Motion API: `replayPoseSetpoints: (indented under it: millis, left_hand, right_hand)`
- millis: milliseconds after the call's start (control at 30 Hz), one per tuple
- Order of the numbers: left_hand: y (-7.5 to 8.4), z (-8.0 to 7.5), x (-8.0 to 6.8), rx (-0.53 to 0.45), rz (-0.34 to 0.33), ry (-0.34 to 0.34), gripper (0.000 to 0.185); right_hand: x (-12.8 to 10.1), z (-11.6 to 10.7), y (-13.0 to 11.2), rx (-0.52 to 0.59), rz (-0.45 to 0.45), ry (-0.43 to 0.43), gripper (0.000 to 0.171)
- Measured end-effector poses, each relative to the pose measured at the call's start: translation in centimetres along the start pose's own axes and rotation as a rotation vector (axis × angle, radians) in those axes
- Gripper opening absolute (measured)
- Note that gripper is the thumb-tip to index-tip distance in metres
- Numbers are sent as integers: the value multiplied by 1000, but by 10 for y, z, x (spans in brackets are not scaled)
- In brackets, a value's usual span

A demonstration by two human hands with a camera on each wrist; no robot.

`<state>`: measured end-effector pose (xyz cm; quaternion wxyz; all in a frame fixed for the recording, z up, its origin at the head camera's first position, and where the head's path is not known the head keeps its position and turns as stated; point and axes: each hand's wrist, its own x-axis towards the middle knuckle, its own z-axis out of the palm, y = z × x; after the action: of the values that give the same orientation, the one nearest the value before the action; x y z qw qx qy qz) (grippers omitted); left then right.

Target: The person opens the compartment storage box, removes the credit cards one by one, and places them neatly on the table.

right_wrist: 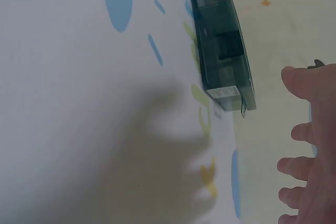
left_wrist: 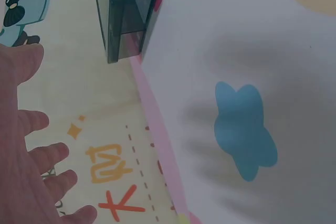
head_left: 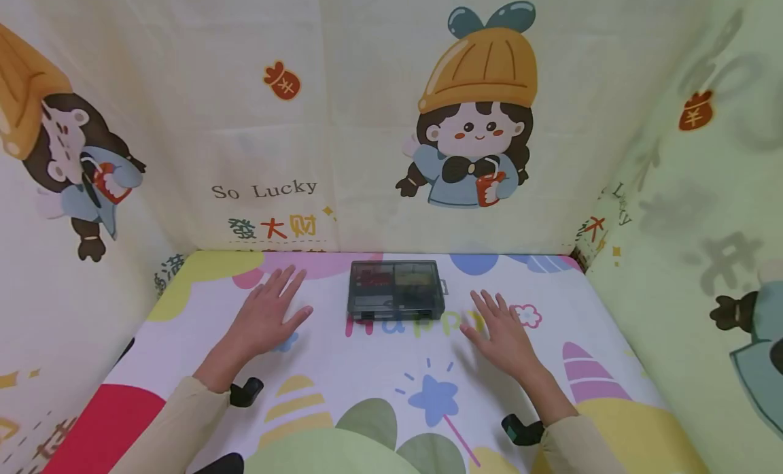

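A dark, see-through plastic case (head_left: 395, 290) with a closed lid lies flat near the back of the table. Compartments show through it, with something red in one and something pale in another; I cannot tell what they are. To its left, my left hand (head_left: 269, 314) hovers with fingers spread, holding nothing. My right hand (head_left: 501, 330) is on the other side, also spread and bare, with its shadow below it. Both hands are apart from the case. The left wrist view catches one end of the case (left_wrist: 126, 19); its latched front edge (right_wrist: 220, 45) shows in the right wrist view.
A printed cloth covers the table (head_left: 367, 372). Patterned fabric walls (head_left: 361, 134) stand close behind it and on both sides. Black wrist camera mounts (head_left: 247, 392) jut out below the forearms. A dark object (head_left: 221, 464) pokes in at the bottom edge.
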<state>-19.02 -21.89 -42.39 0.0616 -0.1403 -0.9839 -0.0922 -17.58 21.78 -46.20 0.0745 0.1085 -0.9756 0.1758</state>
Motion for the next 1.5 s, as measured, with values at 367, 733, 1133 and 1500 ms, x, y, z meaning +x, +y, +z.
replayPoseSetpoints:
  millis: [367,733,1133,1500]
  left_hand:
    - [9,6,4,0,-1,-4,80]
    - [18,10,11,-9,-8,-14,81]
    - [20,18,17,-38,-4,-50,81]
    - [24,25,21,-85,2,-54,81]
  right_hand:
    - [4,9,-7,43,15,-11,74]
    - [10,13,-12,75,9,-21,72]
    - [18,20,-14,73,10,-46,74]
    - [26,22,-18,93,4,-56,73]
